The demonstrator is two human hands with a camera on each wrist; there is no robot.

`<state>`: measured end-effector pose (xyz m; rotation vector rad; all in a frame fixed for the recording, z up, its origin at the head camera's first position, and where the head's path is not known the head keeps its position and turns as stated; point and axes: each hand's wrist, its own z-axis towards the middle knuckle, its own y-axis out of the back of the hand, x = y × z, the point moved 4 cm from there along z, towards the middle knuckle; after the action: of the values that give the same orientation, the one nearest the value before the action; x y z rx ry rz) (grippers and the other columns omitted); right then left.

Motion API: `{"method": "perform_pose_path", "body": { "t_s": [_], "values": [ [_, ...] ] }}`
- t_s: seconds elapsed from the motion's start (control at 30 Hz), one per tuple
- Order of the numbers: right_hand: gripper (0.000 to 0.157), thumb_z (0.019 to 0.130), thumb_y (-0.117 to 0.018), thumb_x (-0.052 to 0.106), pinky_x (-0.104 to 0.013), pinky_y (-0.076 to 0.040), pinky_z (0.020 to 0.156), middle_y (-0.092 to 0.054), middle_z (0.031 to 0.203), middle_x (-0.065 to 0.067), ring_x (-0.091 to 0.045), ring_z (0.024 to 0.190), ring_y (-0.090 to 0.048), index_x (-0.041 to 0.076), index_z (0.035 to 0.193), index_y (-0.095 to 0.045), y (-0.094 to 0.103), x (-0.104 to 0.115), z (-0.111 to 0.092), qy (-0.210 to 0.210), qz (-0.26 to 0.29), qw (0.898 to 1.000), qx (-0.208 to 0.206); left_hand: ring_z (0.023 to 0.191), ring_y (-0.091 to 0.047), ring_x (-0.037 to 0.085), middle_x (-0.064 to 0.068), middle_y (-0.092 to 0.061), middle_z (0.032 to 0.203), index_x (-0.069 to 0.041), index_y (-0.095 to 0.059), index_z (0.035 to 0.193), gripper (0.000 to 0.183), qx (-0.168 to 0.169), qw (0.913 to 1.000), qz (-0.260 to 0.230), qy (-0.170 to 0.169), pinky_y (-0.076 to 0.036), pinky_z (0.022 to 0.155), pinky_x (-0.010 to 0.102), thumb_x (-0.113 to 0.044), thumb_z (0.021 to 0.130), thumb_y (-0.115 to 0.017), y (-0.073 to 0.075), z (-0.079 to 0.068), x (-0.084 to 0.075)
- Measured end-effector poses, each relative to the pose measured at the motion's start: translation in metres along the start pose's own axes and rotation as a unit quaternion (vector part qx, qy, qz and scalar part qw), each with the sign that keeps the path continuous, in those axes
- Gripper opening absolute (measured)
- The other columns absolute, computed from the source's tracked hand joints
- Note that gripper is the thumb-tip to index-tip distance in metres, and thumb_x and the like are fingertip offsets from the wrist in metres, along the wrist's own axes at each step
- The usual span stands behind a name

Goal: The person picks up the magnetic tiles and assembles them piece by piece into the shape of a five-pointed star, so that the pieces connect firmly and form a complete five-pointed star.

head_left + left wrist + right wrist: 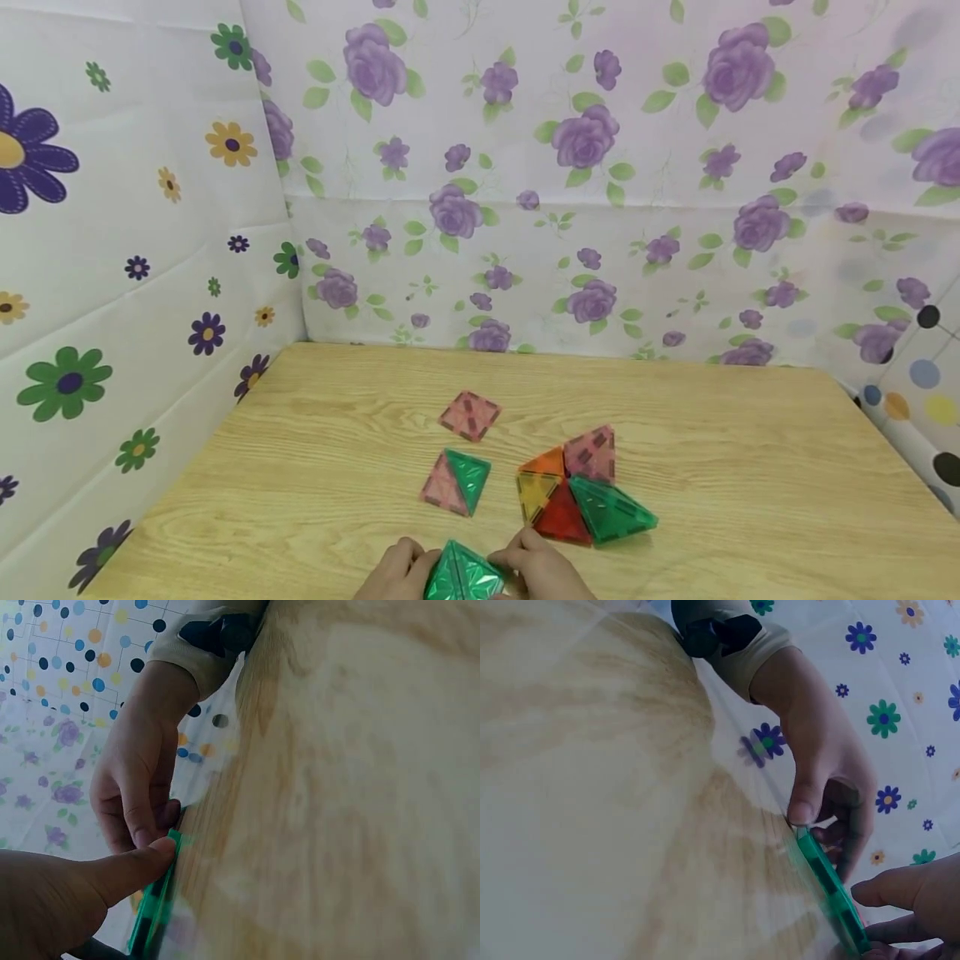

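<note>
Two green triangular magnetic tiles lie side by side, forming a pointed shape at the bottom of the head view. My left hand holds their left side. In the left wrist view its thumb presses on the green edge. My right hand is at the right side, with curled fingers at the tiles' right corner. The right wrist view shows the green tiles edge-on, near the table surface, between the two hands. The lower part of the tiles is cut off in the head view.
Right of centre lies a fan of magnetic tiles: orange, yellow, red, green and pink. A pink-and-green square and a pink square lie left of it on the wooden table. Flowered cloths surround the table.
</note>
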<state>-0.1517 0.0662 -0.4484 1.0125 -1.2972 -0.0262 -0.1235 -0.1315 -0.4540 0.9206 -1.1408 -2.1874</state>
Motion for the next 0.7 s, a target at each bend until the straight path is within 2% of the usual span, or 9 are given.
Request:
{"method": "perform_pose_path", "body": {
  "t_s": [0.03,0.07,0.13,0.17,0.27,0.37,0.53,0.63,0.7],
  "values": [
    [0.043,0.086,-0.072,0.030,-0.015,-0.037,0.060,-0.045,0.087,0.006,0.004,0.065,-0.035,-0.002,0.114,-0.068,-0.001,-0.001,0.000,-0.003,0.000,1.000,-0.001,0.073,-0.030,-0.003,-0.004,-0.044,0.085,0.005,-0.067,0.106,0.028,-0.050,0.9952,0.065,-0.054,-0.026,0.059,0.007,-0.015,0.088,-0.068,0.000,-0.002,-0.003],
    [0.042,0.085,-0.072,0.028,-0.015,-0.037,0.060,-0.045,0.087,0.006,0.003,0.065,-0.036,-0.002,0.114,-0.068,-0.002,-0.001,0.001,-0.006,0.008,1.000,-0.002,0.073,-0.031,-0.003,-0.005,-0.045,0.085,0.004,-0.068,0.104,0.027,-0.078,0.9906,0.086,-0.073,-0.025,0.060,0.006,-0.019,0.089,-0.067,-0.001,-0.003,-0.004],
    [0.040,0.085,-0.073,0.024,-0.016,-0.039,0.061,-0.046,0.087,0.005,0.004,0.065,-0.038,-0.004,0.112,-0.068,-0.004,-0.003,0.001,-0.011,0.030,0.999,-0.004,0.072,-0.031,-0.004,-0.005,-0.046,0.084,0.002,-0.070,0.100,0.033,-0.113,0.9835,0.109,-0.089,-0.024,0.060,0.004,-0.030,0.092,-0.064,-0.003,-0.003,-0.005],
    [0.039,0.085,-0.073,0.022,-0.016,-0.040,0.061,-0.046,0.087,0.004,0.004,0.065,-0.039,-0.005,0.111,-0.067,-0.004,-0.003,0.001,-0.014,0.043,0.999,-0.005,0.072,-0.031,-0.004,-0.005,-0.046,0.083,0.001,-0.070,0.099,0.037,-0.123,0.9825,0.110,-0.087,-0.024,0.060,0.004,-0.035,0.092,-0.063,-0.003,-0.003,-0.005],
    [0.033,0.086,-0.071,0.018,-0.017,-0.040,0.061,-0.048,0.088,0.002,0.002,0.066,-0.042,-0.007,0.108,-0.067,-0.005,-0.005,0.000,-0.025,0.081,0.996,-0.009,0.073,-0.031,-0.005,-0.007,-0.046,0.084,-0.001,-0.072,0.096,0.047,-0.127,0.9850,0.105,-0.049,-0.025,0.060,0.005,-0.047,0.087,-0.066,-0.005,-0.004,-0.008],
    [0.026,0.088,-0.068,0.017,-0.018,-0.040,0.059,-0.052,0.088,0.000,-0.001,0.066,-0.044,-0.003,0.105,-0.066,-0.005,-0.005,-0.001,-0.039,0.114,0.993,-0.014,0.074,-0.034,-0.006,-0.009,-0.048,0.085,-0.004,-0.073,0.095,0.045,-0.134,0.9838,0.118,-0.017,-0.029,0.060,0.006,-0.047,0.082,-0.070,-0.006,-0.005,-0.011],
    [0.020,0.090,-0.062,0.014,-0.018,-0.042,0.058,-0.060,0.086,0.000,-0.003,0.065,-0.050,0.003,0.106,-0.063,-0.003,-0.003,-0.003,-0.055,0.174,0.983,-0.029,0.077,-0.045,-0.003,-0.007,-0.057,0.088,-0.003,-0.071,0.100,0.054,-0.123,0.9850,0.119,0.021,-0.040,0.063,0.012,-0.053,0.081,-0.070,-0.004,-0.004,-0.017],
    [0.023,0.091,-0.062,0.015,-0.018,-0.044,0.059,-0.061,0.085,-0.001,-0.005,0.066,-0.053,0.000,0.109,-0.063,0.001,-0.004,-0.006,-0.059,0.217,0.974,-0.034,0.079,-0.049,-0.001,-0.007,-0.060,0.088,-0.001,-0.068,0.106,0.063,-0.105,0.9892,0.100,0.026,-0.045,0.065,0.015,-0.057,0.077,-0.072,-0.002,-0.001,-0.018],
    [0.026,0.092,-0.063,0.015,-0.019,-0.047,0.060,-0.061,0.085,-0.002,-0.007,0.067,-0.055,-0.002,0.112,-0.062,0.004,-0.005,-0.009,-0.066,0.261,0.963,-0.034,0.081,-0.052,0.000,-0.005,-0.062,0.088,0.001,-0.065,0.112,0.068,-0.087,0.9932,0.076,0.013,-0.047,0.066,0.017,-0.056,0.076,-0.072,-0.001,0.002,-0.018]
  ]
}}
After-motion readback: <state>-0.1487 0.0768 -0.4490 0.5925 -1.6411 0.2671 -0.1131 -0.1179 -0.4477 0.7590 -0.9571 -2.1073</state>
